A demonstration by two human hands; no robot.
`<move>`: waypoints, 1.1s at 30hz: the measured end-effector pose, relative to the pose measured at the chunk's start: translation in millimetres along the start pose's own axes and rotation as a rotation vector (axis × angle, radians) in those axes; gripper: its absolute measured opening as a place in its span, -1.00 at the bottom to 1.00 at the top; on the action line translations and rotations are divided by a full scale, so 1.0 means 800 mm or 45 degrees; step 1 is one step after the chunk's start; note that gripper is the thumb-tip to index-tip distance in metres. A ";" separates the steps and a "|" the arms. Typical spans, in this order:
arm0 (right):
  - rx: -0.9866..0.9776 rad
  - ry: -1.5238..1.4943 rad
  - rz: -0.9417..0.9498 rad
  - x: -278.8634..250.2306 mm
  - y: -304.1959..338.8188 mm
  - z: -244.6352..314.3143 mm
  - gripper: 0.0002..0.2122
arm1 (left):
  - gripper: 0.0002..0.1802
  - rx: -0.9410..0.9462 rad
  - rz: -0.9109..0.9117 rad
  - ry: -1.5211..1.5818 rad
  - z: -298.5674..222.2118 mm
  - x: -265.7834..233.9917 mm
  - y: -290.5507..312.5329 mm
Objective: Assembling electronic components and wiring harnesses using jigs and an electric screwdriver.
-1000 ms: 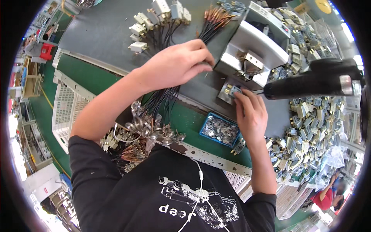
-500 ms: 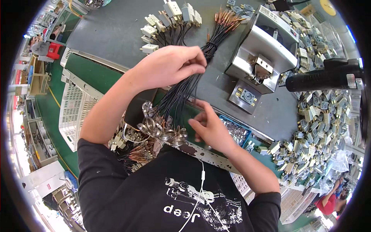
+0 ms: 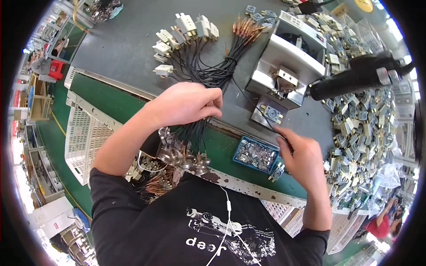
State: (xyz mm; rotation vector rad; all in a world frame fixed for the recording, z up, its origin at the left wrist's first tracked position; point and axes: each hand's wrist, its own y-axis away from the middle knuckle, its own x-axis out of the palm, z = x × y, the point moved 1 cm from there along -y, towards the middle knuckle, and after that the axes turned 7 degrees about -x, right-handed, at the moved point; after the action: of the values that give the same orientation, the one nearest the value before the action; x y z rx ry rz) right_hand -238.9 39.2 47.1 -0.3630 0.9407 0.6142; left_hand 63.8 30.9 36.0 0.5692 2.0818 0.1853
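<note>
A bundle of black wires crosses the table's front edge, with copper-coloured tips at its far end and metal rings hanging at the near end. My left hand lies over it, fingers curled closed; what they hold, if anything, is hidden. To the right, my right hand pinches a single black wire stretched from the bundle. That wire passes across a grey socket part on the small metal block of a steel bench machine. White plug housings with black leads stand behind my left hand.
A blue tray of small metal pieces sits near the front edge, beside a loose socket part. A large heap of housings covers the right side. A black tool-like cylinder juts in there. White baskets stand lower left.
My right hand has moved right, away from the bundle, drawing out one wire. My left hand has come lower, nearer to me. The view has shifted slightly.
</note>
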 end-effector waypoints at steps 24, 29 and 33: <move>0.047 -0.429 -0.037 0.043 0.035 -0.026 -0.72 | -0.86 0.865 -0.452 -0.309 -0.063 0.062 -0.107; 0.033 -0.417 -0.092 0.041 0.036 -0.022 -0.76 | -0.83 0.826 -0.458 -0.308 -0.065 0.067 -0.107; -0.176 0.015 -0.335 0.027 0.048 -0.021 -0.80 | -0.77 0.959 -0.484 -0.285 -0.081 0.052 -0.101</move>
State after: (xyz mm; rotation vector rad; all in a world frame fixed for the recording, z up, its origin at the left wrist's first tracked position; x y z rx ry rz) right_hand -263.9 66.8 18.8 -0.6039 0.8462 0.4371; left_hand -34.9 -15.3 12.1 0.5776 1.9544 -0.8739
